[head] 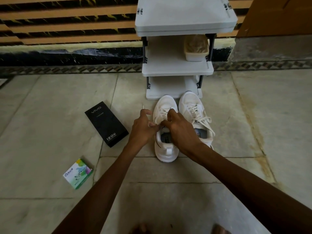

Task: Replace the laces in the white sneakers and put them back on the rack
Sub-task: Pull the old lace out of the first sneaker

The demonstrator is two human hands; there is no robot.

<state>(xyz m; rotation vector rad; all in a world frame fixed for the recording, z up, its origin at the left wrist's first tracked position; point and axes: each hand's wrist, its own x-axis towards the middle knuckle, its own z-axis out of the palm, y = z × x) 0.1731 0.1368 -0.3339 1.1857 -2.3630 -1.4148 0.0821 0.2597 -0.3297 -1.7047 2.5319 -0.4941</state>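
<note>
Your left hand (143, 127) pinches the white lace (143, 107), whose free tip stands above the fingers. Your right hand (179, 128) pinches the lace where it crosses the tongue of the first sneaker (166, 152). Judged from this, threading here is mid-way, and the upper eyelets are hidden by your hands. The second sneaker (192, 105), just beside it, looks laced through with its ends lying loose. Both stand on the floor just before the rack (177, 70), so shelving remains. A black box (106, 124) lies nearby.
</note>
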